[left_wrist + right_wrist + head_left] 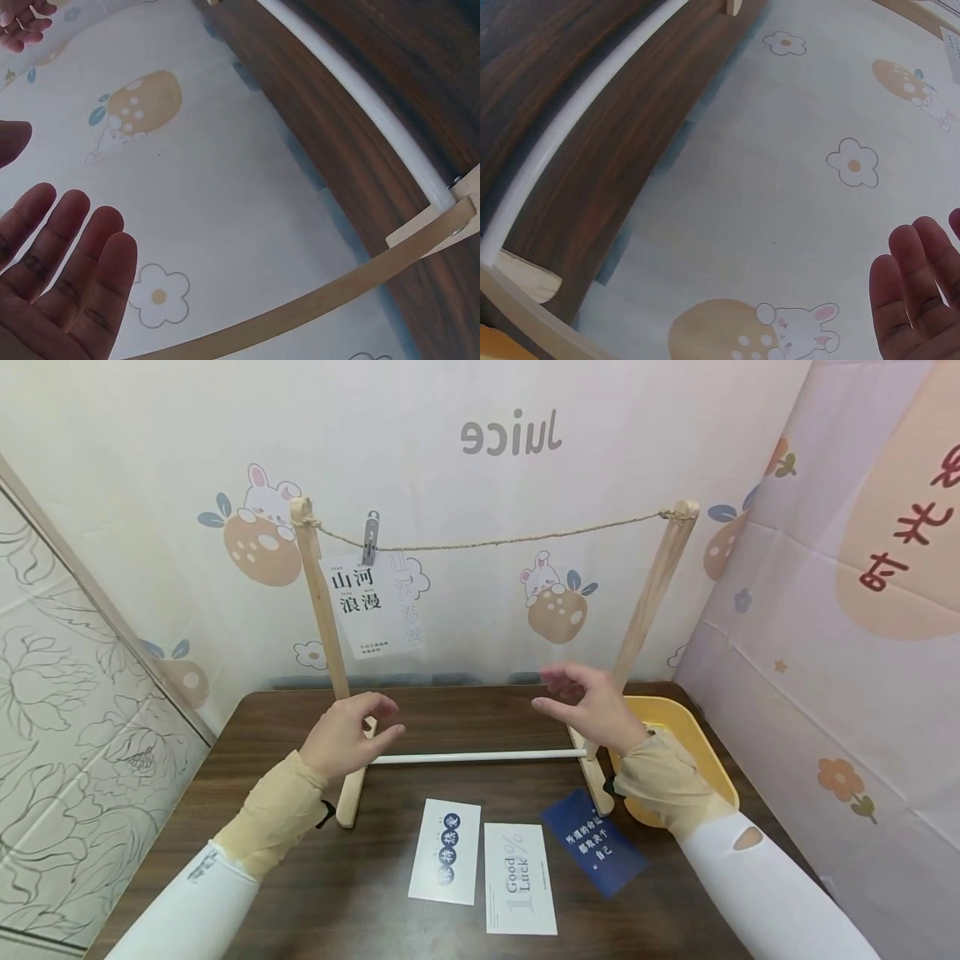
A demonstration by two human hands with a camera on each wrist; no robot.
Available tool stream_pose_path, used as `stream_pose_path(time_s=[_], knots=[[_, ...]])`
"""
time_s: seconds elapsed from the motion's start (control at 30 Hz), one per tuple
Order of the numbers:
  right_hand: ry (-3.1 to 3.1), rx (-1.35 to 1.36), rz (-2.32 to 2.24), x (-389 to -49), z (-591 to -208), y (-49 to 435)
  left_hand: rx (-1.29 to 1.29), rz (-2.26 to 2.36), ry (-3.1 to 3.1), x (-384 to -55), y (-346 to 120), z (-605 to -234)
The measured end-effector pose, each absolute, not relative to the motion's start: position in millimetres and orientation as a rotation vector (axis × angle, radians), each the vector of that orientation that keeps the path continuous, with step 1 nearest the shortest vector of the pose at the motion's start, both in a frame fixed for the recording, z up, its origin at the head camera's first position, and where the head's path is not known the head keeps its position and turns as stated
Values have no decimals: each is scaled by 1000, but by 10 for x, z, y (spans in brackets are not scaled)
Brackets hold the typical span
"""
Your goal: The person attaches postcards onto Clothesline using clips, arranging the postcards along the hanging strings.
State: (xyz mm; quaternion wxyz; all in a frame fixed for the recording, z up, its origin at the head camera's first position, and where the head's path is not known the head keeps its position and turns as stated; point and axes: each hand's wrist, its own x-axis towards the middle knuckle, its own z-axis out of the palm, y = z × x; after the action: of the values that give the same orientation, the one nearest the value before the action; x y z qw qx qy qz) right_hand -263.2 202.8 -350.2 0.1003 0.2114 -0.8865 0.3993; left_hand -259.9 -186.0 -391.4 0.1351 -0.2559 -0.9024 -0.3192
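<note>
My left hand [348, 737] hovers in front of the left post of a wooden frame [324, 602], its fingers relaxed and nothing in them. Likewise my right hand [592, 706] is raised before the right post, fingers loosely spread. In the left wrist view the fingers [101, 292] are nearly straight; in the right wrist view the fingers [915, 285] also hold nothing. A twine line [495, 542] runs between the post tops. Near its left end a grey clip [371, 539] holds a white card with dark characters [367, 627].
On the dark wooden table [315, 893] lie a white card with blue circles [446, 852], a white "Good Luck" card [521, 885] and a blue card [600, 852]. A white rod [480, 757] joins the frame's feet. A yellow tray [708, 760] stands at right, partly behind my right forearm.
</note>
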Motion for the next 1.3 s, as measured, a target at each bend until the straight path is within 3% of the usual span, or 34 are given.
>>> stream_pose_path(time_s=[1.3], knots=[[-2722, 446, 1188, -2511, -3839, 2329, -814, -960, -2723, -2543, -1672, -4414]])
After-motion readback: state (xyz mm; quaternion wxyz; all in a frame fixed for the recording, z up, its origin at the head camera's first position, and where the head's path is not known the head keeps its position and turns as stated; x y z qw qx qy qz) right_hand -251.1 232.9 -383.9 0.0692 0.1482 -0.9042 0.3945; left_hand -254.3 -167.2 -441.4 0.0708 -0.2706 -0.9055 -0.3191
